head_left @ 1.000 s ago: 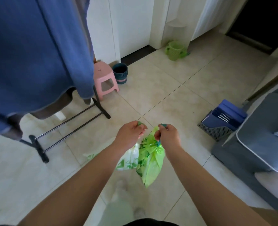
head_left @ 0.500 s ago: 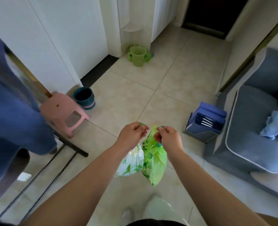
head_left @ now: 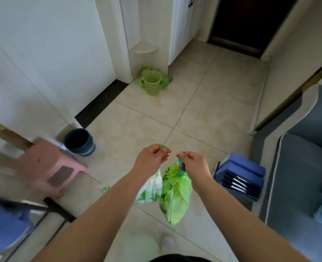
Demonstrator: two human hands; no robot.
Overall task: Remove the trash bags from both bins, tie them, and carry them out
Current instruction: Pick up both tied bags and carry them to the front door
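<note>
A green trash bag [head_left: 176, 193] hangs in front of me, its top pinched by both hands. My left hand [head_left: 151, 158] grips one green end of the bag's top. My right hand [head_left: 193, 164] grips the other end with its teal drawstring. A white bag with green print [head_left: 150, 190] hangs or lies just behind, partly hidden by my left forearm. A dark blue bin [head_left: 80, 141] stands on the floor to the left. A green basket bin [head_left: 151, 82] stands far ahead by the white cupboard, with another green bag [head_left: 165, 81] lying beside it.
A pink stool [head_left: 48, 165] and a black drying rack foot [head_left: 59, 208] are at the left. A blue file rack [head_left: 239, 178] stands beside a grey sofa [head_left: 298, 176] at the right. A dark doorway [head_left: 250, 21] lies ahead. Tiled floor stretches between.
The view has swung right and forward, so the blue hanging cloth has left the frame. My two hands have pulled slightly apart at the bag's top.
</note>
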